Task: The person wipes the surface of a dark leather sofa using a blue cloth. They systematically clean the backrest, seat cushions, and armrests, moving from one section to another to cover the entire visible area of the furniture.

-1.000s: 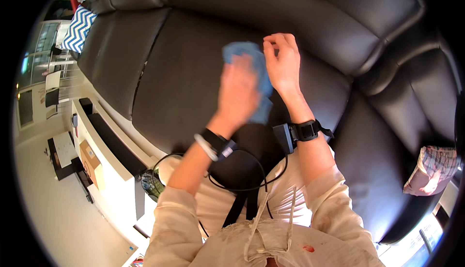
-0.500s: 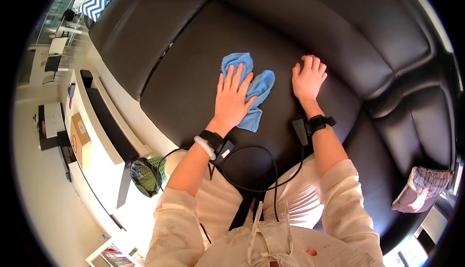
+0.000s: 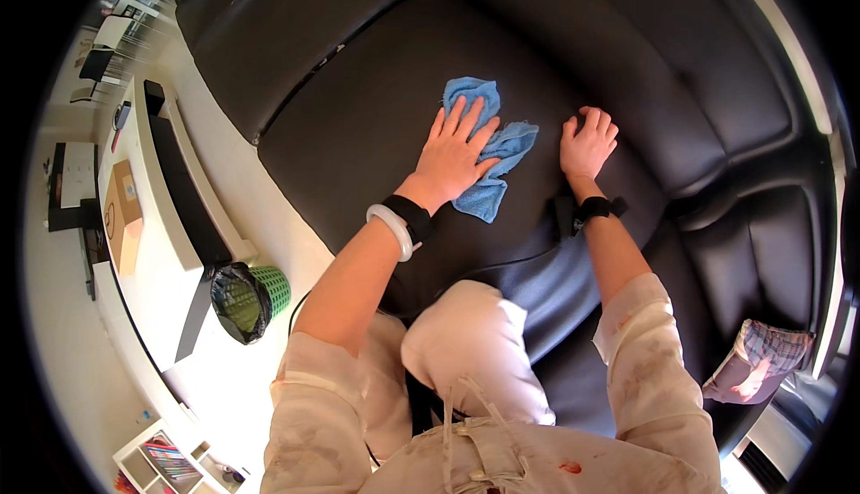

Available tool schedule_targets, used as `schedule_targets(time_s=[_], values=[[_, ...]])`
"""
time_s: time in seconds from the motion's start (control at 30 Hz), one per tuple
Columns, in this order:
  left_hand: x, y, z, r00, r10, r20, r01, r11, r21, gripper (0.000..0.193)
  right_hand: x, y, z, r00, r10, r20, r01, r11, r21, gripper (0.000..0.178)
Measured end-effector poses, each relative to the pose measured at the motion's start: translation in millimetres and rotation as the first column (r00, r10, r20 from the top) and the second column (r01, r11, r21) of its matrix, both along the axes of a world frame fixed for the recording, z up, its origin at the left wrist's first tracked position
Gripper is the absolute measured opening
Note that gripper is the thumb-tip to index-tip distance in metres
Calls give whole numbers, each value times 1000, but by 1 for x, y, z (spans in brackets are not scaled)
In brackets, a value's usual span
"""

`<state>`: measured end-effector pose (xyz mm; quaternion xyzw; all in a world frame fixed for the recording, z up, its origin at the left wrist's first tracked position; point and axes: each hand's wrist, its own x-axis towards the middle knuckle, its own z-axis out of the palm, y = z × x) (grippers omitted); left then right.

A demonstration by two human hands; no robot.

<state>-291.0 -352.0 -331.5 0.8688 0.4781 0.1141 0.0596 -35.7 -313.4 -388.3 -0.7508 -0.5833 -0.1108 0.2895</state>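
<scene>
My left hand [image 3: 451, 159] lies flat with spread fingers on a crumpled blue cloth [image 3: 507, 146], pressing it against the black sofa seat [image 3: 376, 127]. Parts of the cloth show beyond the fingertips and to the right of the hand. A black strap and a white ring circle my left wrist. To the right, my right hand [image 3: 589, 143] rests on the seat near the backrest, its fingers loosely bent and the thumb apart. Nothing shows in it, though its palm is hidden. A black strap with a dark device sits on that wrist.
The sofa backrest [image 3: 618, 37] curves along the far and right side. A cushion [image 3: 751, 367] lies at the right. On the left stand a white cabinet [image 3: 157, 252] bearing a cardboard box [image 3: 125, 216], and a green bin [image 3: 269, 292] with a black bag.
My left hand and the cloth appear farther right and up in the view. My lap has shifted, with one knee now raised against the sofa. The cable loop is largely out of sight.
</scene>
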Motion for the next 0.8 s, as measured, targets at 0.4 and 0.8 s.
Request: schedule_targets(time_s=[0.4,0.8], values=[[29,-22,15,978,102,-185,-134,976,-169,74,-1,0,1,1000,-1,-14,1,1000,23,25],[-68,1,13,942,331,-65,-334,941,-58,103,1,-1,7,988,147,-52,-144,988,55,23]])
